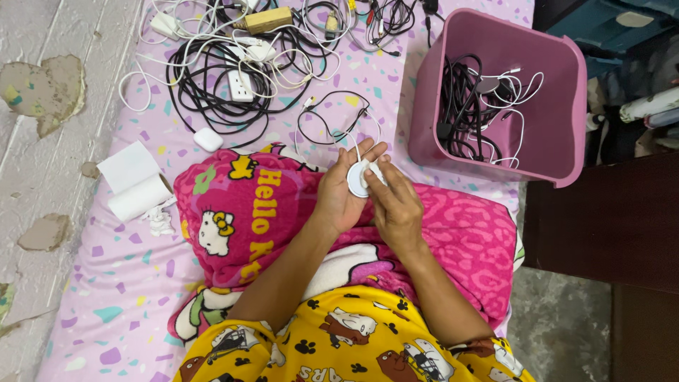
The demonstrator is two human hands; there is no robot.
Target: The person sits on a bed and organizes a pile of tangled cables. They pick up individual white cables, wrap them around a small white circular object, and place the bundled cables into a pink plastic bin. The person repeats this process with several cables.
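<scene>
Left hand (341,191) cups a round white charger puck (356,180); right hand (396,204) pinches its edge. Both closed on it, over pink blanket (460,226). White cable (353,141) trails ahead toward tangled cords (226,78). Pink bin (559,106) ahead-right of hands, holding cables.

The right hand (397,205) is covering the lower right part of the small round white disc (356,181), so its full outline is not showing. At the top of the frame, the tangled pile of black and white cables (233,78) is running past the edge. Inside the pink plastic bin (424,106), the coiled cords (474,113) are overlapping too tightly to separate.
</scene>
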